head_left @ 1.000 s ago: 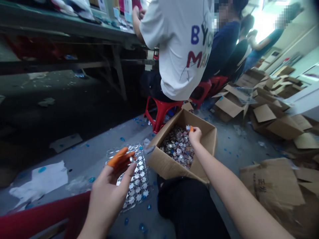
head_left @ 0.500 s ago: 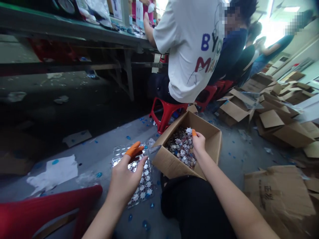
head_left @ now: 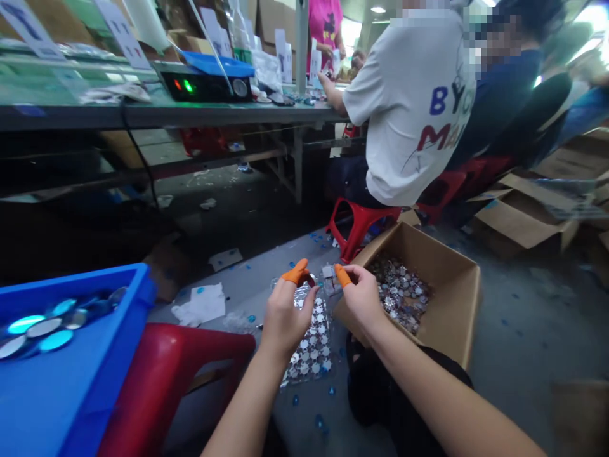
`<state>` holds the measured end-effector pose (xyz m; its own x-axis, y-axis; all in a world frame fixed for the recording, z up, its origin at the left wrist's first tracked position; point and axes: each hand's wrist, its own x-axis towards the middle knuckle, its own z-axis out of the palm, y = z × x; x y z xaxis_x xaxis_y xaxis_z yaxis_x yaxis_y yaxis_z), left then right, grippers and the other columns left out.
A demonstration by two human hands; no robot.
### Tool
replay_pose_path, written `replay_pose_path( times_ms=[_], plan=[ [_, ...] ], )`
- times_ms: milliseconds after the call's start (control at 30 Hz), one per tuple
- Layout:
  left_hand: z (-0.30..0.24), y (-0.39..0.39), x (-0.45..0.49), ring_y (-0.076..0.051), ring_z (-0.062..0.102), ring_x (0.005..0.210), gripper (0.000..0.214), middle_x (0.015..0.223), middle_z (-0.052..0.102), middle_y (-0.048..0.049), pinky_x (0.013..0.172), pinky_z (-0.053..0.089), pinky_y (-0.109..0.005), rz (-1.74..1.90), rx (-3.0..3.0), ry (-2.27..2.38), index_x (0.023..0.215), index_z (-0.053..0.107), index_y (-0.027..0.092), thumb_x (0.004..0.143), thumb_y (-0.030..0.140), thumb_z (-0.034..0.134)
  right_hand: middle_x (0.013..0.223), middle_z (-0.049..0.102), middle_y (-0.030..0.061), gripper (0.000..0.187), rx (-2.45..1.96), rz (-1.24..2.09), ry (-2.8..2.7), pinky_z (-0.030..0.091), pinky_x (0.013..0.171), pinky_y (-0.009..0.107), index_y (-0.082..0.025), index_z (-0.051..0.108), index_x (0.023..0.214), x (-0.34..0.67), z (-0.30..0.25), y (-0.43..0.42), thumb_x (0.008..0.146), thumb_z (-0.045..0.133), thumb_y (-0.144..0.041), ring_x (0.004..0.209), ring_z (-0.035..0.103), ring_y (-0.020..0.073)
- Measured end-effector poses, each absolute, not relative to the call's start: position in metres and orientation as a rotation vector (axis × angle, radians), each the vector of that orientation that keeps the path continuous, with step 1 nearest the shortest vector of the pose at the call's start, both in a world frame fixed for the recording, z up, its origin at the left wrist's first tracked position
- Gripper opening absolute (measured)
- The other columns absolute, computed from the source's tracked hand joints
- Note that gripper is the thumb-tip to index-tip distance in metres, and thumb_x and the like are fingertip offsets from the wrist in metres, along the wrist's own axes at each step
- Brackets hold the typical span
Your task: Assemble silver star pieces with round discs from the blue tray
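Note:
My right hand (head_left: 362, 293), with an orange finger cot, pinches a small pale metal piece (head_left: 328, 271); in the earlier picture its edge looks toothed. My left hand (head_left: 284, 314), also with orange on a fingertip, is just left of it, thumb and fingers curved and apart. I see nothing held there, though the inner fingers are in shadow. Below the hands a clear plastic tray (head_left: 311, 358) with rows of silver toothed pieces lies on the floor. To the right stands an open cardboard box (head_left: 451, 304) with a heap of similar shiny pieces (head_left: 402, 289).
A blue bin (head_left: 107, 355) with round mirror-like discs (head_left: 44, 327) is beside a red stool (head_left: 190, 349) at left. A co-worker in a white shirt (head_left: 404, 108) sits ahead at a workbench (head_left: 266, 117) with a scale (head_left: 204, 87). Opened cartons (head_left: 528, 216) lie right.
My right hand has moved left, out of the cardboard box, bringing the small metal piece near my left hand. The view has turned left, so the blue bin and scale now show.

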<state>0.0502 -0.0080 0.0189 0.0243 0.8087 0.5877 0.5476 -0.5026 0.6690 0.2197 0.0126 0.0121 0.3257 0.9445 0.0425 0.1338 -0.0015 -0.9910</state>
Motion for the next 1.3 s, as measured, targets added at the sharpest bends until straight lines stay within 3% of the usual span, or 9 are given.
replay_pose_path(
  times_ms=[267, 467, 633, 900, 1133, 1300],
  plan=[
    [0.003, -0.013, 0.035, -0.029, 0.067, 0.102, 0.050, 0.111, 0.069, -0.0128, 0.089, 0.056, -0.044, 1.274, 2.249, 1.539, 0.141, 0.051, 0.016, 0.093, 0.022, 0.065, 0.076, 0.072, 0.0073, 0.033, -1.410, 0.993, -1.161, 0.049, 0.067, 0.030, -0.014, 0.071, 0.081, 0.184, 0.009, 0.004, 0.078, 0.073, -0.046, 0.071, 0.063, 0.0200],
    [-0.004, -0.010, 0.030, -0.030, 0.068, 0.099, 0.032, 0.108, 0.070, -0.0136, 0.085, 0.057, -0.043, 1.217, 2.252, 1.577, 0.124, 0.061, 0.014, 0.093, 0.021, 0.065, 0.072, 0.071, 0.0074, 0.030, -1.411, 1.011, -1.191, 0.049, 0.064, 0.031, -0.014, 0.070, 0.077, 0.177, 0.016, 0.005, 0.078, 0.071, -0.044, 0.068, 0.062, 0.0203],
    [-0.003, -0.010, 0.032, -0.026, 0.068, 0.103, 0.039, 0.112, 0.071, -0.0100, 0.090, 0.056, -0.039, 1.312, 2.097, 1.539, 0.132, 0.060, 0.019, 0.093, 0.020, 0.065, 0.079, 0.074, 0.0076, 0.025, -1.356, 1.158, -1.161, 0.052, 0.071, 0.032, -0.015, 0.072, 0.079, 0.178, 0.019, 0.007, 0.075, 0.075, -0.040, 0.077, 0.066, 0.0219],
    [0.000, -0.009, 0.031, -0.023, 0.072, 0.101, 0.041, 0.113, 0.073, -0.0077, 0.096, 0.057, -0.040, 1.520, 1.502, 1.421, 0.126, 0.066, 0.021, 0.087, 0.029, 0.075, 0.093, 0.077, 0.0059, 0.034, -1.035, 1.528, -1.109, 0.054, 0.084, 0.034, -0.020, 0.078, 0.093, 0.190, 0.014, 0.018, 0.067, 0.088, -0.039, 0.088, 0.069, 0.0202],
    [0.005, -0.012, 0.028, -0.021, 0.072, 0.095, 0.034, 0.107, 0.075, -0.0055, 0.091, 0.058, -0.036, 1.579, 1.884, 1.407, 0.119, 0.070, 0.022, 0.086, 0.022, 0.076, 0.099, 0.077, 0.0064, 0.049, -0.964, 1.889, -0.865, 0.051, 0.096, 0.036, -0.019, 0.079, 0.099, 0.204, 0.018, 0.022, 0.054, 0.096, -0.026, 0.094, 0.070, 0.0192],
    [0.014, -0.011, 0.025, -0.020, 0.073, 0.092, 0.031, 0.103, 0.076, -0.0039, 0.087, 0.058, -0.032, 1.540, 1.987, 1.297, 0.113, 0.072, 0.022, 0.083, 0.021, 0.080, 0.090, 0.076, 0.0054, 0.054, -0.988, 1.993, -0.828, 0.051, 0.090, 0.032, -0.016, 0.079, 0.101, 0.212, 0.017, 0.024, 0.050, 0.097, -0.019, 0.086, 0.070, 0.0159]
  ],
)
